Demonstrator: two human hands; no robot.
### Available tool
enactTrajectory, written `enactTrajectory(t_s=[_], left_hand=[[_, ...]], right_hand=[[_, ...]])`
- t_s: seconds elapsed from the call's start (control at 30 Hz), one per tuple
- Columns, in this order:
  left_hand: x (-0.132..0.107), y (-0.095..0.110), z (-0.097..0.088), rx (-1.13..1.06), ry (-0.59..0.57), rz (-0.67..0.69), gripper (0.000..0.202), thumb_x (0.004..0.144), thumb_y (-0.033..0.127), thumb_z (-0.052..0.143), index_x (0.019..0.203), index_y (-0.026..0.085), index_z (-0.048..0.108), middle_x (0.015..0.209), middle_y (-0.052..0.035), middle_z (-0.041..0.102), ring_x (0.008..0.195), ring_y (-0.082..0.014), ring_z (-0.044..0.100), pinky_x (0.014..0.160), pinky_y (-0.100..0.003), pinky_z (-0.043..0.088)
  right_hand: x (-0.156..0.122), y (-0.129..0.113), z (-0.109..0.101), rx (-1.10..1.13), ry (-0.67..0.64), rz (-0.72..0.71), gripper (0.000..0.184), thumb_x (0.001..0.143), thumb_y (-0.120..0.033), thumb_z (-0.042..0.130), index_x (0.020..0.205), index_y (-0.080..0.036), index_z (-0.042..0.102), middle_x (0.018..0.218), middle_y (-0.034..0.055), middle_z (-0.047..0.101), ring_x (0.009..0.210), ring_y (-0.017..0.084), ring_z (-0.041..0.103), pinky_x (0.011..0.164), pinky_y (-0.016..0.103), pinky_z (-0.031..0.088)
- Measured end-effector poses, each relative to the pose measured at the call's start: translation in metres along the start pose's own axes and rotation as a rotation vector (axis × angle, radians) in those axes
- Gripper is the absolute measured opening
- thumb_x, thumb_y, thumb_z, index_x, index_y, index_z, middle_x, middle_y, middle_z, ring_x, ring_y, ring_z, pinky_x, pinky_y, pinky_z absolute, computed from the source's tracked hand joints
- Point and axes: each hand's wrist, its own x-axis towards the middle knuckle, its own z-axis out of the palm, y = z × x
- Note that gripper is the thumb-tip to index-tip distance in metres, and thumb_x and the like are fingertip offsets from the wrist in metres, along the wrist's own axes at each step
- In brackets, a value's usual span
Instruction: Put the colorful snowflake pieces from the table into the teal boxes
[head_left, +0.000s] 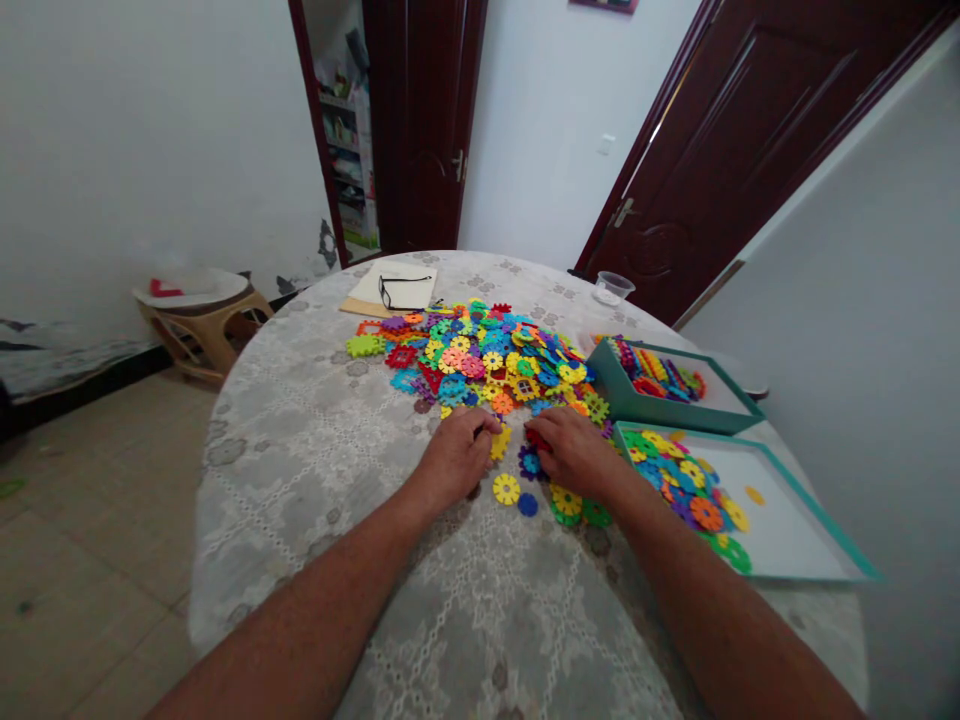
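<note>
In the head view, my left hand (456, 458) is at the near edge of a big heap of colourful plastic snowflake discs (480, 350). Its fingers are closed on a yellow notched piece (499, 443). Across a small gap, my right hand (576, 450) has its fingers bent round a red plastic piece (534, 437), mostly hidden by them. Just below these fingertips lies a dark blue disc (530, 462). A yellow disc (506, 489) and a small blue disc (528, 504) lie on the cloth between my forearms. Green discs (596, 514) rest beneath my right wrist.
A teal box (622, 385) with rows of pieces stands right of the heap. Its shallow tray (802, 520) holds loose discs nearer me. Glasses (386, 290) lie on paper (420, 272) at the far left; a clear cup (613, 288) stands far right on the round table (300, 470).
</note>
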Motion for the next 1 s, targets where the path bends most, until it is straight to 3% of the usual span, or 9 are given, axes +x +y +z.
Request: enactTrajectory(t_s=[0.17, 0.3, 0.5, 0.63, 0.77, 0.9, 1.0], left_hand=[[0.002, -0.002, 0.001, -0.086, 0.0, -0.111, 0.025, 0.086, 0.012, 0.051, 0.1, 0.019, 0.071, 0.101, -0.0057, 0.067, 0.077, -0.0134, 0.067, 0.064, -0.023, 0.056], [0.004, -0.002, 0.0, 0.01, 0.031, -0.039, 0.026, 0.079, 0.007, 0.057, 0.097, 0.02, 0.072, 0.098, -0.0057, 0.069, 0.087, -0.0177, 0.067, 0.078, -0.031, 0.059], [0.003, 0.005, -0.003, 0.111, 0.055, 0.014, 0.026, 0.078, 0.005, 0.059, 0.095, 0.021, 0.073, 0.098, -0.0064, 0.071, 0.094, -0.0213, 0.066, 0.092, -0.039, 0.054], [0.0, 0.011, -0.005, 0.104, 0.06, 0.047, 0.012, 0.085, 0.02, 0.068, 0.096, 0.022, 0.073, 0.099, -0.0066, 0.073, 0.095, -0.0227, 0.066, 0.091, -0.039, 0.054], [-0.002, 0.016, -0.006, 0.08, 0.027, 0.054, 0.012, 0.085, 0.03, 0.072, 0.095, 0.022, 0.072, 0.098, -0.0057, 0.073, 0.092, -0.0222, 0.066, 0.084, -0.035, 0.053], [-0.003, 0.018, -0.006, 0.056, -0.015, 0.023, 0.004, 0.086, 0.022, 0.066, 0.09, 0.022, 0.068, 0.089, -0.0021, 0.071, 0.082, -0.0186, 0.065, 0.076, -0.031, 0.051], [-0.002, 0.016, -0.006, 0.046, 0.02, -0.003, 0.011, 0.084, 0.015, 0.062, 0.091, 0.023, 0.065, 0.085, 0.0001, 0.069, 0.077, -0.0169, 0.063, 0.073, -0.029, 0.049]], right_hand=[[0.003, 0.003, -0.001, -0.032, 0.09, 0.099, 0.024, 0.1, -0.024, 0.051, 0.106, -0.016, 0.072, 0.102, 0.012, 0.071, 0.102, 0.025, 0.062, 0.097, 0.036, 0.043], [-0.001, 0.012, 0.006, 0.04, 0.246, 0.201, 0.026, 0.104, -0.026, 0.046, 0.105, -0.018, 0.071, 0.102, 0.0112, 0.073, 0.101, 0.025, 0.063, 0.096, 0.036, 0.044], [-0.006, 0.019, 0.006, 0.333, 0.476, 0.281, 0.028, 0.102, -0.031, 0.045, 0.106, -0.019, 0.07, 0.106, 0.0106, 0.073, 0.103, 0.025, 0.065, 0.095, 0.036, 0.048], [-0.008, 0.0, -0.006, 0.613, 0.379, 0.344, 0.03, 0.1, -0.039, 0.049, 0.101, -0.021, 0.073, 0.093, 0.0045, 0.074, 0.086, 0.022, 0.066, 0.079, 0.032, 0.05], [-0.004, -0.027, -0.013, 0.754, 0.317, 0.318, 0.029, 0.099, -0.041, 0.052, 0.1, -0.022, 0.075, 0.094, 0.0023, 0.075, 0.084, 0.02, 0.067, 0.077, 0.029, 0.049], [-0.002, -0.033, -0.011, 0.721, 0.253, 0.283, 0.027, 0.1, -0.038, 0.052, 0.101, -0.022, 0.073, 0.094, 0.0024, 0.075, 0.083, 0.019, 0.066, 0.077, 0.028, 0.049], [-0.005, -0.024, -0.007, 0.468, 0.174, 0.273, 0.024, 0.102, -0.033, 0.05, 0.101, -0.021, 0.071, 0.095, 0.0055, 0.074, 0.087, 0.02, 0.067, 0.078, 0.03, 0.048]])
